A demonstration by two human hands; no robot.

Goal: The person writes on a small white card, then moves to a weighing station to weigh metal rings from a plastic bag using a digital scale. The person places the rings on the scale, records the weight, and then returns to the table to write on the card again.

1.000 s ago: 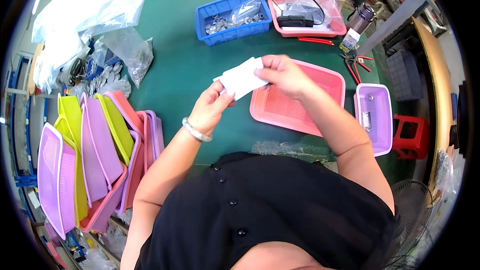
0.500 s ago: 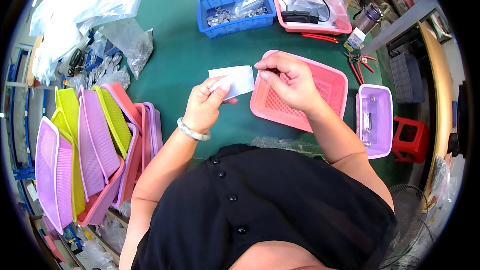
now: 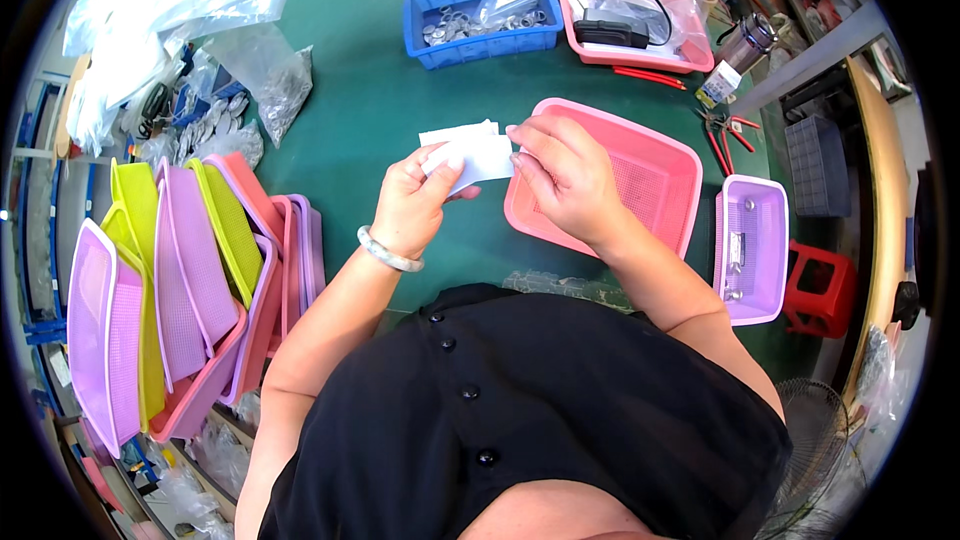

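Note:
My left hand (image 3: 418, 188), with a pale bangle at its wrist, is closed on a few small white paper slips (image 3: 482, 162); thumb on top, fingers underneath. The slips are slightly fanned, one edge showing behind another. At their right edge, my right hand (image 3: 568, 175) pinches the corner of the front slip between thumb and fingers. Beneath the right hand and forearm sits a pink mesh basket (image 3: 655, 165) on the green table (image 3: 350, 120); nothing shows in its visible part.
A blue tray (image 3: 430, 52) of metal rings stands at the back, beside a pink tray (image 3: 690, 60) with a black device. At right are red-handled pliers (image 3: 722, 140) and a purple basket (image 3: 770, 240). Stacked baskets (image 3: 190, 270) and plastic bags (image 3: 285, 90) lie left.
My right hand has come down to the slips and taken hold of the front one's corner. The slips have spread apart a little. The view has shifted slightly.

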